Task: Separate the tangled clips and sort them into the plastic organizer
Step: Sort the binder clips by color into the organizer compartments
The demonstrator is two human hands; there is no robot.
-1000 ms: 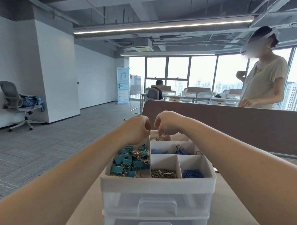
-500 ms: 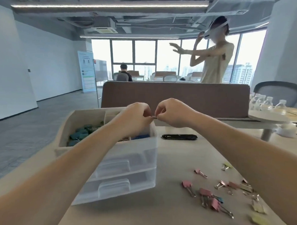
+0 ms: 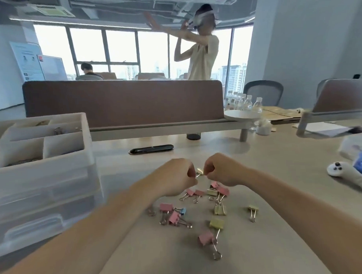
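Grip: I am pinching a small yellowish clip [image 3: 199, 171] between left hand [image 3: 175, 176] and right hand [image 3: 220, 169], fingers curled.
Pile: pink, yellow and one blue clips [image 3: 165, 207], wire-handled, lying scattered on the worktop [image 3: 280, 174] under my hands.
Left side: translucent organizer [image 3: 43, 168] standing.

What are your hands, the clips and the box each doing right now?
Left hand: pinching the small clip.
Right hand: pinching the same clip.
Small clip: held between both hands.
Binder clips: scattered on the table, unsorted.
Organizer: top open, drawers shut.
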